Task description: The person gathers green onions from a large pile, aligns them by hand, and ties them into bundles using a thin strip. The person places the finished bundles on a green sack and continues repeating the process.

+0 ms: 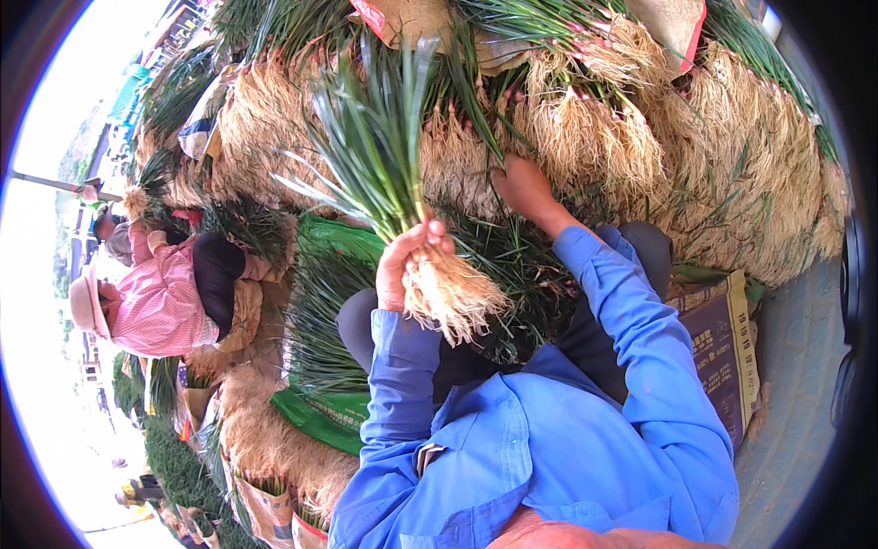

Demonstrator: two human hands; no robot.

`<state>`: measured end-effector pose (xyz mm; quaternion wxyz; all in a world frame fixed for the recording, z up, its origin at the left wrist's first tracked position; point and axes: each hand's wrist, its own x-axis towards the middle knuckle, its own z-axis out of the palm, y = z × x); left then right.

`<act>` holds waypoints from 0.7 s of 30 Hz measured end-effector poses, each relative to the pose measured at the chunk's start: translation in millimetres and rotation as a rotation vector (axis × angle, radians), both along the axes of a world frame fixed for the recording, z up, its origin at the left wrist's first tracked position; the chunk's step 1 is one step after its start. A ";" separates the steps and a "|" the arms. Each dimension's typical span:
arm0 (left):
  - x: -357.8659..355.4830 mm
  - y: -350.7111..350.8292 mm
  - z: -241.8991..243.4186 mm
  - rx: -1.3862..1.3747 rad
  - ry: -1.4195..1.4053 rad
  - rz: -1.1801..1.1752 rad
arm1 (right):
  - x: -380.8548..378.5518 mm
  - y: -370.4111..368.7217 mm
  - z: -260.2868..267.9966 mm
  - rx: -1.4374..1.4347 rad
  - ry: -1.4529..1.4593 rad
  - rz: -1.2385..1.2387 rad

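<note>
My left hand (405, 267) is closed around a bunch of green scallion-like plants (394, 185). Long green leaves fan upward from the fist, and a thick tuft of pale roots (449, 291) hangs below it. My right hand (525, 189) is stretched out to the piled plants, its fingertips at some long green leaves (483, 123). Whether those fingers grip a leaf is hidden by the hand itself. Close beyond it lies a bundle with pinkish bulbs and straw-coloured roots (583, 134). Loose dark green leaves (521, 274) cover the ground between my knees.
Rooted bundles (741, 158) are heaped ahead and to the right. On my left, a green sack (322, 415) lies under more leaves. A printed sack (717, 350) is by my right knee. Another person in a pink checked shirt (161, 298) sits farther left.
</note>
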<state>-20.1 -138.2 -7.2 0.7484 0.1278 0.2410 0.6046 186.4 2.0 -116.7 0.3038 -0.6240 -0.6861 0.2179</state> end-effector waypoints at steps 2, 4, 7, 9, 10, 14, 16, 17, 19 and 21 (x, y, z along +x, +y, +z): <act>-5.3 -3.2 4.0 0.114 -0.088 0.103 | 7.5 -5.6 -13.8 -0.065 -0.165 0.020; -11.7 -0.3 8.7 0.292 -0.177 0.041 | 15.2 -9.5 -16.1 -0.159 -0.281 0.037; -12.4 3.3 7.5 0.337 -0.106 0.065 | 24.1 -12.1 1.9 -0.206 -0.194 0.150; -8.1 1.5 1.5 0.251 0.018 0.099 | 26.5 -13.1 22.0 -0.322 0.012 0.224; -6.4 3.4 -1.8 0.257 -0.024 0.039 | 27.3 -17.2 31.0 -0.368 0.175 0.239; 1.1 1.3 -16.8 0.052 -0.002 0.017 | 31.8 -30.6 54.9 -0.559 0.752 0.296; 4.6 -1.2 -23.5 0.038 -0.018 -0.031 | 32.6 -34.7 57.8 -0.703 1.034 0.243; 6.4 -2.5 -26.6 0.016 -0.004 -0.044 | 32.6 -35.4 58.0 -0.729 1.113 0.313; 7.5 -2.5 -31.7 -0.027 -0.030 -0.064 | 29.5 -35.2 56.1 -0.780 1.220 0.300; 9.5 -1.4 -37.4 -0.043 0.014 -0.060 | 26.7 -35.3 54.3 -0.738 1.197 0.330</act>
